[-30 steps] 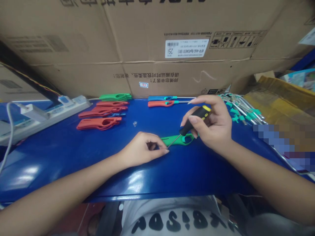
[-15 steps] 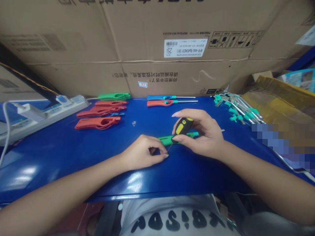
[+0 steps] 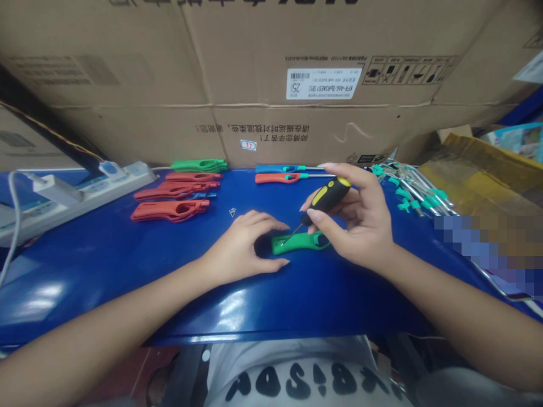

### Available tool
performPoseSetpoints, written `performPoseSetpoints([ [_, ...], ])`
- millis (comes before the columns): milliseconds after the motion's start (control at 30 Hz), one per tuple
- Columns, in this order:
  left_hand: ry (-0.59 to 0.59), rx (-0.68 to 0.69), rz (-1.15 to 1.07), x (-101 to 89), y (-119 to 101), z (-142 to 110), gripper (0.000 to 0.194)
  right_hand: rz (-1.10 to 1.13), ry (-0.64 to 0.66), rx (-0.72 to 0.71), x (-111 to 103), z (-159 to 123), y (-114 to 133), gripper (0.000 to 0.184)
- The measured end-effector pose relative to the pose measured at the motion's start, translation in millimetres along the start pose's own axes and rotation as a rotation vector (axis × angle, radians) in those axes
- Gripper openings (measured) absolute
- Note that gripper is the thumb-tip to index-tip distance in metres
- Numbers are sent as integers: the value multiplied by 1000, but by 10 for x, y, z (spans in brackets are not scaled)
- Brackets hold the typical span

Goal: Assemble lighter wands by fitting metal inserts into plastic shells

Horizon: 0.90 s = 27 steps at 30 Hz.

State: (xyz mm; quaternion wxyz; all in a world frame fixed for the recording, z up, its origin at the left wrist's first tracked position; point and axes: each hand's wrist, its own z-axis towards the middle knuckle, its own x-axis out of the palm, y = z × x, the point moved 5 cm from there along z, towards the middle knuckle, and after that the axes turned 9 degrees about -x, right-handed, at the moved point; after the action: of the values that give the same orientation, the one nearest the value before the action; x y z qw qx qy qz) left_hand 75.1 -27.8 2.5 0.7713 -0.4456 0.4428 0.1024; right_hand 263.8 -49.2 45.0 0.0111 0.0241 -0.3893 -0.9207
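My right hand (image 3: 360, 217) is wrapped round the black-and-yellow handle of a screwdriver (image 3: 326, 198), which slants down to the left. Its tip is at the butt end of a green long-nosed lighter (image 3: 297, 242) lying flat on the table; whether a screw sits at the tip is too small to tell. My left hand (image 3: 250, 246) is open, thumb and fingers apart on either side of the lighter's butt end. My right hand hides the lighter's front part. A few small screws (image 3: 232, 212) lie beyond my left hand.
On the blue table (image 3: 190, 305), red lighter shells (image 3: 169, 211) and a green one (image 3: 197, 165) lie at the left by a power strip (image 3: 97, 186). A blue lighter (image 3: 275, 169) and a red lighter (image 3: 275, 178) lie at the back. Several metal tubes with teal parts (image 3: 416, 186) are piled right, before a cardboard wall (image 3: 254, 85).
My left thumb and fingers have spread from a pinch at the screwdriver's tip. The screwdriver dipped with my right hand, then rose again, its tip now over the lighter's butt end.
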Motion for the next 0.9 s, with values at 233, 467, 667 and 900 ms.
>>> performPoseSetpoints([
  [233,68,33,-15,89,15,-19,35,-72,43,-51,39,-47,-12,53],
  [467,75,91,-89,154,-16,-53,31,-157,116,-123,66,-75,72,51],
  [667,87,144,-94,171,-26,-55,30,-236,186,-337,69,-63,96,56],
  [900,84,138,-101,168,-30,-58,28,-254,229,-378,78,-72,109,59],
])
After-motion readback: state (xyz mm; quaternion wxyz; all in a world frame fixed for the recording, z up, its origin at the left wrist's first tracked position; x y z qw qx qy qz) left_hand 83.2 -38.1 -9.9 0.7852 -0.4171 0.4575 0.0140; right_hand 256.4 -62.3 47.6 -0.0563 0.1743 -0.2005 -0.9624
